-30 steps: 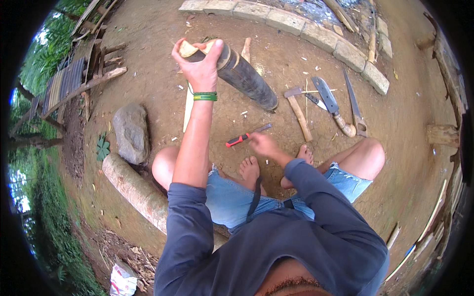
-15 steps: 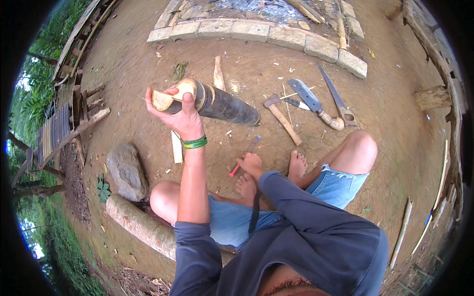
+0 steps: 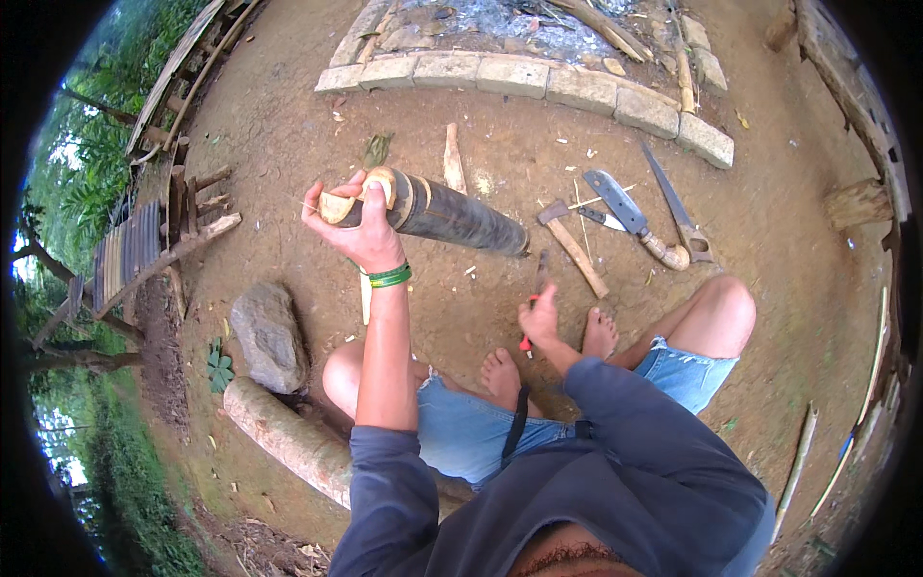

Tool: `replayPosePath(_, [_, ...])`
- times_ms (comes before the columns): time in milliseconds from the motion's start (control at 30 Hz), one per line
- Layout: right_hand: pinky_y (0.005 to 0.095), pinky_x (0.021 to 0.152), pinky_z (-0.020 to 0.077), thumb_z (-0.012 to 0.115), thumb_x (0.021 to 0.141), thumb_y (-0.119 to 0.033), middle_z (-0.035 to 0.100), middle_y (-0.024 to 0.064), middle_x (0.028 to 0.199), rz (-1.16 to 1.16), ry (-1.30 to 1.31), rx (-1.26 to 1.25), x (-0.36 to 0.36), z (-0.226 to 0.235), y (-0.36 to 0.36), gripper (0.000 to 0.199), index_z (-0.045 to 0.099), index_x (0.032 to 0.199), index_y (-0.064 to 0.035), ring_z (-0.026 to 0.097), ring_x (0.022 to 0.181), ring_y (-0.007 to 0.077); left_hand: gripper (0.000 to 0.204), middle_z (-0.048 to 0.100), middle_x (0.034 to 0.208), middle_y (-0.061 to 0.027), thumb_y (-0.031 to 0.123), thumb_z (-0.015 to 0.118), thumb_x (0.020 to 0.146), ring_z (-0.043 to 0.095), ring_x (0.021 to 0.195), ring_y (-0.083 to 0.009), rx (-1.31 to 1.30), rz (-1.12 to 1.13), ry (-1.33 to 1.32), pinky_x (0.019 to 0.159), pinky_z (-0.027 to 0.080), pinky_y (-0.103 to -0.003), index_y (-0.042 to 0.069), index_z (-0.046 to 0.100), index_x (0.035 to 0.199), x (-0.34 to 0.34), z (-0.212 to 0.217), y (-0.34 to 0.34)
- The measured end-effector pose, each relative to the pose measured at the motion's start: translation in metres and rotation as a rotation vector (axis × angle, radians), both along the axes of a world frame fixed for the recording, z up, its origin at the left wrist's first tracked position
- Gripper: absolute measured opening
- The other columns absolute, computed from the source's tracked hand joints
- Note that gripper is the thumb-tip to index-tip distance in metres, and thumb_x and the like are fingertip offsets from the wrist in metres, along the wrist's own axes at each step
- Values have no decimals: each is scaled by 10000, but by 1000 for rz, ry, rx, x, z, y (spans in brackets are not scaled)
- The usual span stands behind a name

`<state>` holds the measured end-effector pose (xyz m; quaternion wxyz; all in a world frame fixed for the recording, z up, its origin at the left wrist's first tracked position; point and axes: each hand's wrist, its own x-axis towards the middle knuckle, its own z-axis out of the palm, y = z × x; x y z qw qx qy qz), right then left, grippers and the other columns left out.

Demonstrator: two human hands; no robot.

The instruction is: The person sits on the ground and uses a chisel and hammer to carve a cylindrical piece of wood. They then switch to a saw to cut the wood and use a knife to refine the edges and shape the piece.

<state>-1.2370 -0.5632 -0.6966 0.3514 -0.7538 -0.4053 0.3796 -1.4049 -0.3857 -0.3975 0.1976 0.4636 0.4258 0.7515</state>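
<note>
A thick, dark bamboo section (image 3: 461, 215) with pale cut ends at its left slants above the dirt in front of me. My left hand (image 3: 370, 231) is closed round its pale, notched left end, thumb on the near side. A green band circles that wrist. In my right hand (image 3: 540, 315) is a red-handled chisel (image 3: 542, 271), its grey blade pointing away from me, just short of the bamboo's far right end. The fingers wrap its handle, whose red butt shows below the fist. The blade is apart from the bamboo and slightly blurred.
To the right lie a hammer (image 3: 573, 248), a small knife (image 3: 600, 219), a cleaver (image 3: 625, 204) and a handsaw (image 3: 678, 207). Stone blocks (image 3: 510, 77) edge an ash pit ahead. A rock (image 3: 267, 337) and a log (image 3: 288, 442) sit at my left, a wood piece (image 3: 453, 159) beyond the bamboo.
My right hand has lifted the chisel forward and turned its blade more directly away from me. The left hand keeps its hold on the bamboo. The whole view has shifted slightly.
</note>
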Motion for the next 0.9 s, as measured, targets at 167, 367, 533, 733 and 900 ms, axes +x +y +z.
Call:
replayPosePath(167, [268,652,497,569,925,-56,664,102,1084,60,598,88,85,123,18,576,374,1467,-35,585,764,116,622,588,918,-66,2,707,793,642,1021,-253,23,-11,-12,959,490,-414,38,375,1318,5,1,6])
replayPosePath(367, [305,706,499,599,947,-139,681,101,947,476,139,122,113,290,-3,529,443,1451,-99,625,759,166,705,539,905,-46,75,796,697,638,986,-221,-33,-56,11,910,502,-364,25,406,1283,32,13,16])
replayPosePath(533, [363,625,481,596,956,-188,630,123,746,574,47,126,99,331,-1,451,511,1382,-65,605,652,210,725,541,886,-56,89,812,666,659,959,-232,-66,-62,95,863,523,-369,18,416,1269,51,22,11])
replayPosePath(733, [359,621,482,584,966,-232,616,128,729,522,18,196,91,320,5,429,540,1350,-45,589,632,210,689,511,893,-50,77,796,688,646,988,-235,-60,-114,119,905,500,-372,21,417,1261,72,24,2])
replayPosePath(900, [353,626,479,567,978,-257,606,114,721,499,83,127,96,322,7,434,537,1350,-35,586,660,189,691,509,892,-47,71,795,689,644,992,-235,-47,-123,127,900,500,-370,21,416,1264,68,24,-1])
